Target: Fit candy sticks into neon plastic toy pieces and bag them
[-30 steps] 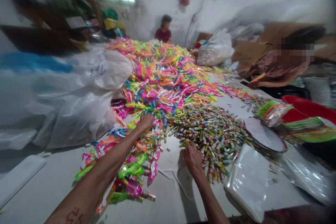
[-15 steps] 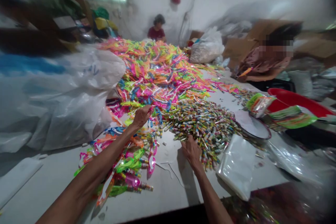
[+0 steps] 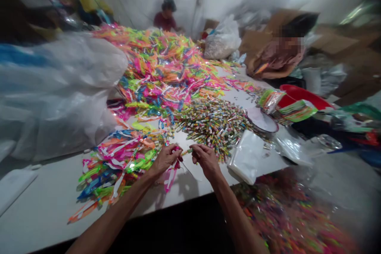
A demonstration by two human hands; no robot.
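Note:
My left hand [image 3: 165,159] is closed on a pink plastic piece [image 3: 169,179], whose long end hangs below the fingers. Facing it, my right hand [image 3: 206,160] pinches a small patterned tube [image 3: 187,152]. The tube's other end points at my left fingertips; whether it touches the pink piece I cannot tell. Just behind my right hand spreads a heap of similar small tubes [image 3: 216,121]. To the left of my left hand lies a pile of pink, green, orange and blue plastic pieces [image 3: 119,154], some with white strips.
A far bigger mound of bright plastic pieces [image 3: 166,63] covers the table's back. Large clear bags [image 3: 59,99] stand at left. A stack of clear plastic bags [image 3: 247,156], a round tray [image 3: 272,127] and a red basin [image 3: 306,97] are at right. Two people sit across the table.
Both hands have come together over the near table. My left hand has come back from the mound with a pink plastic piece, my right from the heap with a tube. The view has shifted.

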